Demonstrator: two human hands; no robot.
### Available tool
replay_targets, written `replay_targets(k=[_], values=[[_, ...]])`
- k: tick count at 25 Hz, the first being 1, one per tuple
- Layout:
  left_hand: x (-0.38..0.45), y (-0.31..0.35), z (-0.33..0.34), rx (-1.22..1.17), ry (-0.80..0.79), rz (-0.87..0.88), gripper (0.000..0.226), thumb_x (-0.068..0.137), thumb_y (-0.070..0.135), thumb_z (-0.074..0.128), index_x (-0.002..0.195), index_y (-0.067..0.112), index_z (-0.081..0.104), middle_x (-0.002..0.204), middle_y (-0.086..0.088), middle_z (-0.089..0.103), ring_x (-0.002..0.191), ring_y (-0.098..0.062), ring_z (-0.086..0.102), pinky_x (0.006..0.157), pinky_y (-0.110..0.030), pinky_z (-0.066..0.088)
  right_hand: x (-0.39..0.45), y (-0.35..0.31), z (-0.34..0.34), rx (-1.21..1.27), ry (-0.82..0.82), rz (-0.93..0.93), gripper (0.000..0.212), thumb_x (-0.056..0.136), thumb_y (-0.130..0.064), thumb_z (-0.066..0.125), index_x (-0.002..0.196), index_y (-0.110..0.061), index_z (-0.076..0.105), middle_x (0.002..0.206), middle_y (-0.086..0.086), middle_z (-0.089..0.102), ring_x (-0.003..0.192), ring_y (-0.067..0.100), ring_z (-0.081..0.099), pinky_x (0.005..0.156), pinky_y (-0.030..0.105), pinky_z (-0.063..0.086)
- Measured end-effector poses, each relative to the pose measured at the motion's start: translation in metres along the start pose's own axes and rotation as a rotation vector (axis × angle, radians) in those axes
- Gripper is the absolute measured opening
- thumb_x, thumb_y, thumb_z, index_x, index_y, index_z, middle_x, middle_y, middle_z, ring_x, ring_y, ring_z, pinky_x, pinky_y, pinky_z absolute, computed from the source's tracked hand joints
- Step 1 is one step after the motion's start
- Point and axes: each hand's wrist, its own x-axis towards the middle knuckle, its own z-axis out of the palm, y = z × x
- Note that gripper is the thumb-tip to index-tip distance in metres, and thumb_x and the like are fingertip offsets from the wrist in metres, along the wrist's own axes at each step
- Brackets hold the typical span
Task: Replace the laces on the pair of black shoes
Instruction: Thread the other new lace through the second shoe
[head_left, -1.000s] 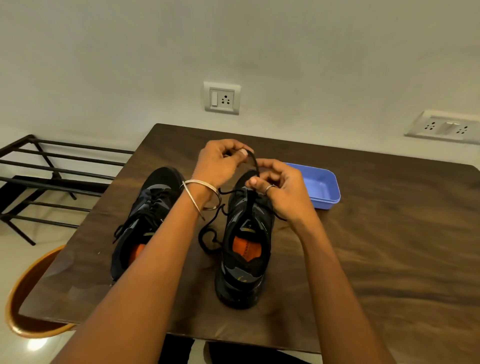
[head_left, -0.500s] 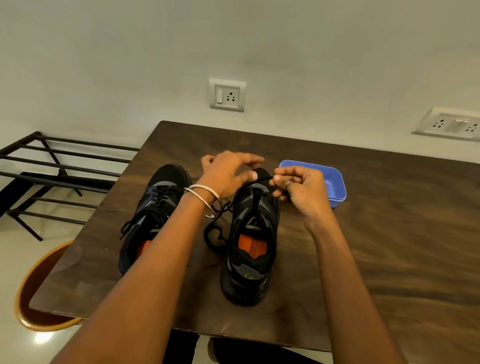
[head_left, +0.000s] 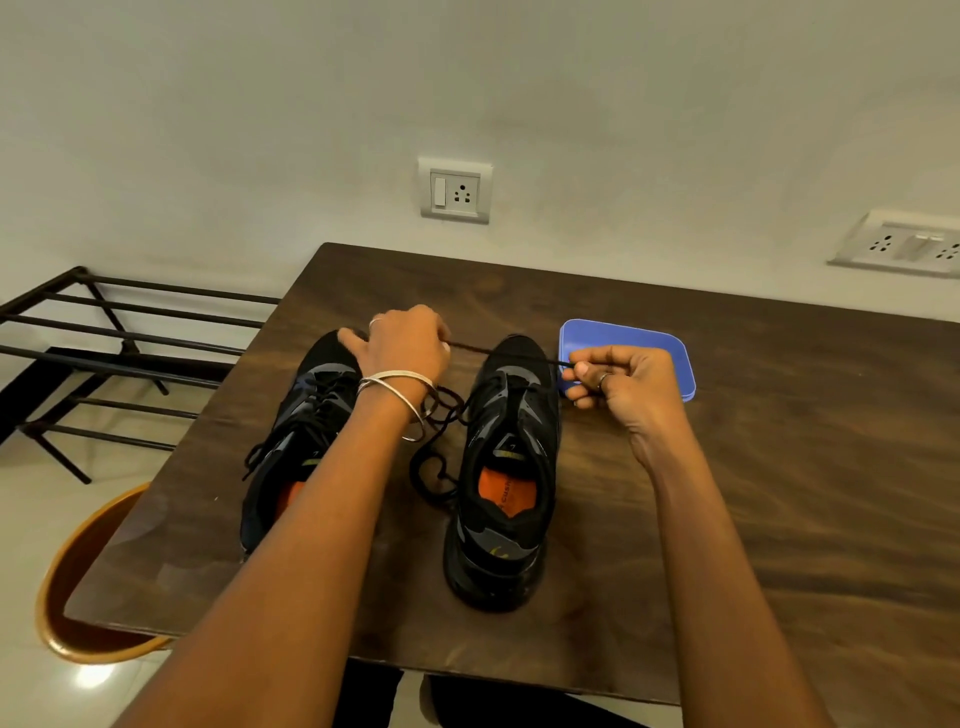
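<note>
Two black shoes stand side by side near the middle of the dark wooden bench (head_left: 779, 467), toes pointing to 12 o'clock. The right shoe (head_left: 506, 467) shows its orange insole and a mostly open throat. The left shoe (head_left: 301, 431) is partly covered by the left forearm, so its heel and much of its inner side are hidden; its lacing looks bunched and is hard to read.

A black lace (head_left: 498, 352) is stretched across the toe of the right shoe between both hands. The left hand (head_left: 405, 353), at 9 o'clock of that toe, has its fingers curled over one end of the lace, though the grip itself is hidden behind the knuckles. The right hand (head_left: 618, 382), at 3 o'clock of the toe, pinches the other end between thumb and curled fingers. More slack lace lies in loops on the bench between the two shoes, partly behind the bangles (head_left: 400, 384) on the left wrist.

A blue tray (head_left: 649, 343) sits at 1 o'clock of the right shoe, its near side covered by the right hand; its contents cannot be made out. At 9 o'clock a black metal rack (head_left: 104, 338) and an orange stool (head_left: 67, 587) are cut off by the frame and the bench edge.
</note>
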Motion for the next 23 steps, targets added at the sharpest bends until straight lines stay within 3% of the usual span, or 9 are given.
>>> replay_targets(k=[2, 3, 6, 8, 13, 16, 19, 21, 23], values=[[-0.002, 0.011, -0.002, -0.009, -0.202, 0.193, 0.047, 0.088, 0.031, 0.067, 0.132, 0.034, 0.054, 0.138, 0.001, 0.052, 0.134, -0.027, 0.039, 0.112, -0.057, 0.022, 0.0, 0.0, 0.01, -0.007, 0.005, 0.002, 0.013, 0.09, -0.002, 0.065, 0.079, -0.008, 0.068, 0.078, 0.015, 0.072, 0.061, 0.019, 0.066, 0.056, 0.023, 0.056], [-0.004, 0.019, -0.002, -0.094, -0.28, 0.303, 0.053, 0.086, 0.03, 0.07, 0.136, 0.032, 0.051, 0.14, 0.002, 0.05, 0.133, -0.024, 0.041, 0.111, -0.051, 0.028, 0.0, 0.001, 0.015, -0.024, 0.005, -0.007, 0.011, 0.088, -0.005, 0.067, 0.078, -0.009, 0.069, 0.077, 0.015, 0.072, 0.061, 0.019, 0.066, 0.057, 0.024, 0.055], [-0.012, 0.035, 0.003, -0.399, -0.371, 0.44, 0.037, 0.083, 0.016, 0.073, 0.119, 0.02, 0.067, 0.108, -0.002, 0.07, 0.105, -0.016, 0.063, 0.089, -0.02, 0.046, -0.001, 0.001, 0.029, -0.072, 0.033, -0.04, 0.008, 0.087, -0.014, 0.071, 0.079, -0.012, 0.073, 0.075, 0.014, 0.072, 0.061, 0.016, 0.063, 0.061, 0.029, 0.055], [-0.014, 0.036, 0.008, -0.485, -0.31, 0.398, 0.024, 0.081, 0.01, 0.075, 0.105, 0.014, 0.073, 0.088, -0.006, 0.074, 0.086, -0.015, 0.07, 0.076, -0.012, 0.05, 0.001, 0.003, 0.032, -0.071, 0.064, -0.024, 0.01, 0.089, -0.014, 0.069, 0.079, -0.013, 0.073, 0.074, 0.014, 0.072, 0.06, 0.016, 0.061, 0.06, 0.03, 0.055], [-0.016, 0.031, 0.016, -0.625, -0.308, 0.241, 0.005, 0.082, 0.006, 0.074, 0.087, 0.005, 0.074, 0.075, -0.008, 0.073, 0.067, -0.013, 0.071, 0.073, -0.02, 0.058, 0.004, 0.012, 0.035, -0.053, 0.049, 0.037, 0.012, 0.086, -0.019, 0.073, 0.079, -0.009, 0.074, 0.076, 0.015, 0.072, 0.061, 0.017, 0.061, 0.057, 0.026, 0.051], [-0.017, 0.034, 0.024, -0.468, -0.204, 0.222, 0.006, 0.085, 0.011, 0.07, 0.083, 0.011, 0.076, 0.076, -0.003, 0.071, 0.075, -0.013, 0.068, 0.076, -0.024, 0.055, 0.002, 0.01, 0.033, -0.202, -0.085, 0.091, 0.018, 0.082, -0.026, 0.077, 0.09, -0.01, 0.074, 0.087, 0.011, 0.071, 0.082, 0.021, 0.066, 0.072, 0.034, 0.057], [-0.012, 0.032, 0.033, -0.242, -0.228, 0.181, 0.01, 0.086, 0.018, 0.068, 0.085, 0.015, 0.077, 0.089, -0.002, 0.072, 0.09, -0.018, 0.066, 0.086, -0.034, 0.055, -0.008, 0.002, 0.024, -0.455, -0.367, 0.198, 0.073, 0.07, -0.036, 0.085, 0.132, -0.01, 0.055, 0.123, 0.007, 0.06, 0.114, 0.025, 0.058, 0.095, 0.044, 0.052], [-0.009, 0.03, 0.039, -0.274, -0.262, 0.121, 0.007, 0.083, 0.019, 0.072, 0.082, 0.017, 0.078, 0.09, -0.002, 0.073, 0.092, -0.02, 0.066, 0.088, -0.037, 0.055, -0.018, -0.001, 0.024, -0.57, -0.453, 0.234, 0.081, 0.07, -0.032, 0.086, 0.137, -0.011, 0.047, 0.125, 0.006, 0.054, 0.112, 0.026, 0.058, 0.087, 0.041, 0.055], [-0.01, 0.035, 0.042, -0.275, -0.244, 0.063, 0.007, 0.082, 0.019, 0.073, 0.082, 0.016, 0.079, 0.091, -0.003, 0.073, 0.093, -0.022, 0.066, 0.087, -0.037, 0.055, -0.021, 0.002, 0.023, -0.562, -0.452, 0.261, 0.058, 0.077, -0.022, 0.081, 0.126, -0.011, 0.052, 0.114, 0.01, 0.059, 0.094, 0.025, 0.063, 0.064, 0.035, 0.055]])
